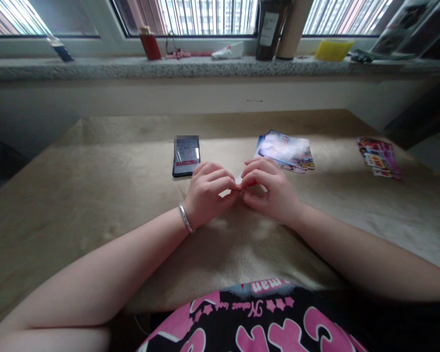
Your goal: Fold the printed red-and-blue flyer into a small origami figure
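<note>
My left hand (208,189), with a silver bangle at the wrist, and my right hand (269,191) meet above the middle of the table. Both are closed in a pinch, fingertips almost touching. Between them is a small thin piece with red on it (253,184), seen nearly edge-on; the fingers cover most of it, so its kind cannot be made out. A dark phone (186,156) with its screen lit lies just beyond my left hand. Behind my right hand, a loose pile of glossy printed cards (288,149) is partly covered by the fingers.
Colourful red and pink packets (379,159) lie fanned near the table's right edge. Beyond the wooden table (95,195), a granite windowsill (113,71) holds a red bottle (150,45), a dark bottle (271,29), a white tube (228,51) and a yellow sponge-like block (333,50).
</note>
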The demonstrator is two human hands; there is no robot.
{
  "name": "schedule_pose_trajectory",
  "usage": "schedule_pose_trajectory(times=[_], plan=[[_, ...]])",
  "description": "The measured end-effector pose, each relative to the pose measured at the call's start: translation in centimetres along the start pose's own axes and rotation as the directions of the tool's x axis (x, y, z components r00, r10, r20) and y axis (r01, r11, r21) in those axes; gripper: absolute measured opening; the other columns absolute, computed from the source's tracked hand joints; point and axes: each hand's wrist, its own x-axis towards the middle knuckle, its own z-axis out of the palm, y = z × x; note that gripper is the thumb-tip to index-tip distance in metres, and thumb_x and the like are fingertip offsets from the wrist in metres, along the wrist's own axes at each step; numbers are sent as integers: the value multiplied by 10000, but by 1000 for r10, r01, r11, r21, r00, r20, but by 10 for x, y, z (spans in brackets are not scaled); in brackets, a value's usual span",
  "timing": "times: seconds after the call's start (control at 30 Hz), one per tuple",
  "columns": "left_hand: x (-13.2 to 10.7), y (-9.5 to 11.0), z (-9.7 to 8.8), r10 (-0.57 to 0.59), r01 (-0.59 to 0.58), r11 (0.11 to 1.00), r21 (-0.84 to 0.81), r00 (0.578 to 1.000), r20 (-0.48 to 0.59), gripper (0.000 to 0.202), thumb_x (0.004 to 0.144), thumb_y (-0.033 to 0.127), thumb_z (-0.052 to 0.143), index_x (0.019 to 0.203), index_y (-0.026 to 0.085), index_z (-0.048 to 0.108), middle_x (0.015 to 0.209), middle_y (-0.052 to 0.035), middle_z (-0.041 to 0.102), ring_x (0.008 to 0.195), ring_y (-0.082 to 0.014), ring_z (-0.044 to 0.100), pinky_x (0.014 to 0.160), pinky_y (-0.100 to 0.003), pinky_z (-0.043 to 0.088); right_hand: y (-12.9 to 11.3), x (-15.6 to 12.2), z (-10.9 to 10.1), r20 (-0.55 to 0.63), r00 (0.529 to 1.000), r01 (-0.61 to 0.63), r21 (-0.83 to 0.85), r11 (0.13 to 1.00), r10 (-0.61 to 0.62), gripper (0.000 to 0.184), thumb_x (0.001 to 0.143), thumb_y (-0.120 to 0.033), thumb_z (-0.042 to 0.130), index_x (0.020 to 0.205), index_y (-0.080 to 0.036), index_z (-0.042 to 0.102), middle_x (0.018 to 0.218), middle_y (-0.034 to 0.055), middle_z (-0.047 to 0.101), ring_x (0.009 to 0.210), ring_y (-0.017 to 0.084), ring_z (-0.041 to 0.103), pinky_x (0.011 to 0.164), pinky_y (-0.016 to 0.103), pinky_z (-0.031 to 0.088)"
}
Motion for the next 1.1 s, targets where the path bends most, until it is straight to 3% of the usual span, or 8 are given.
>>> schedule_pose_trajectory(times=[0.37, 0.67, 1.1], plan=[[-1, -3, -1, 2, -2, 1000, 3, 998, -55, 101, 751, 215, 681, 686, 233, 605, 720, 54, 681, 744, -144, 552, 749, -327, 390, 8, 1, -4, 4, 1000, 8, -42, 999, -7, 165, 671, -92, 606, 707, -242, 550, 836, 11, 621, 1027, 229, 557, 908, 411, 469], [0, -1, -1, -59, 62, 997, 53, 997, -54, 136, 778, 246, 669, 660, 215, 609, 699, 43, 669, 713, -130, 526, 746, -304, 389, 16, 0, -7, 9, 999, -31, -83, 996, 31, 148, 674, -100, 599, 703, -239, 560, 842, 15, 624, 1030, 235, 562, 908, 414, 468], [-2, -4, -3, -45, 46, 996, 71, 999, -26, 138, 798, 270, 656, 675, 223, 611, 714, 40, 664, 737, -136, 532, 767, -309, 390, 19, -2, -8, 30, 999, -18, -113, 993, 21, 145, 672, -95, 606, 706, -233, 581, 839, 19, 637, 1004, 230, 571, 893, 399, 477]])
